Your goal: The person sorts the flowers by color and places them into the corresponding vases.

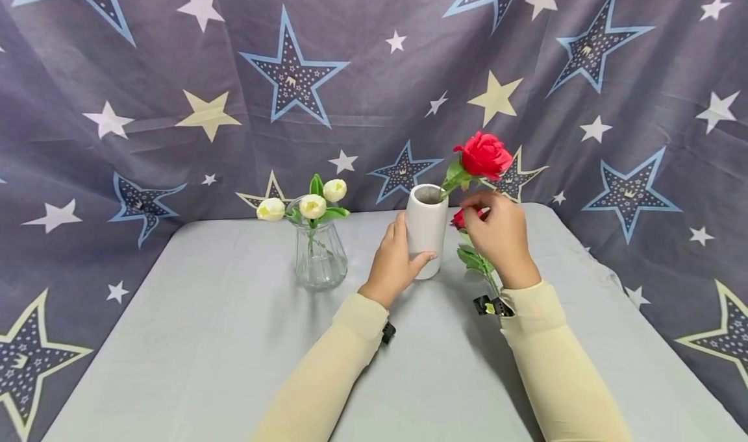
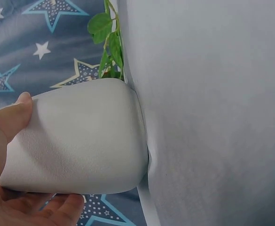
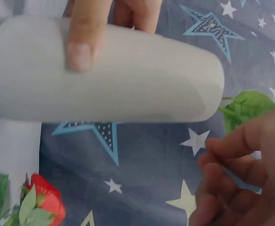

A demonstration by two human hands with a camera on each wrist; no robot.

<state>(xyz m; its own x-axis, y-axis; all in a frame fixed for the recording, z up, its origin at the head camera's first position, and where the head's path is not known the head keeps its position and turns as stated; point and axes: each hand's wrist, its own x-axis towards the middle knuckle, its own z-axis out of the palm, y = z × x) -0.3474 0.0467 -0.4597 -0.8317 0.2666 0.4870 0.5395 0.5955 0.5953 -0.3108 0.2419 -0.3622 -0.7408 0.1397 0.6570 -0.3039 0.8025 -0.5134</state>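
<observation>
My left hand (image 1: pixel 394 260) grips a white cylindrical vase (image 1: pixel 425 231) around its lower side, thumb across the front. The vase stands upright on the table. A red rose (image 1: pixel 484 155) with green leaves leans out over the vase's right rim, its lower stem hidden inside. Just right of that rim is my right hand (image 1: pixel 497 234), its fingers loosely bent with nothing seen between them. In the right wrist view, a green leaf (image 3: pixel 250 108) shows beyond those fingertips. Partly hidden behind the right hand, a second red rose (image 3: pixel 48 202) lies on the table.
A ribbed clear glass vase (image 1: pixel 318 267) holding several cream tulips (image 1: pixel 312 206) stands left of the white vase. The table (image 1: pixel 204 338) has a pale grey cloth. Behind it hangs a dark star-patterned curtain (image 1: pixel 374 91).
</observation>
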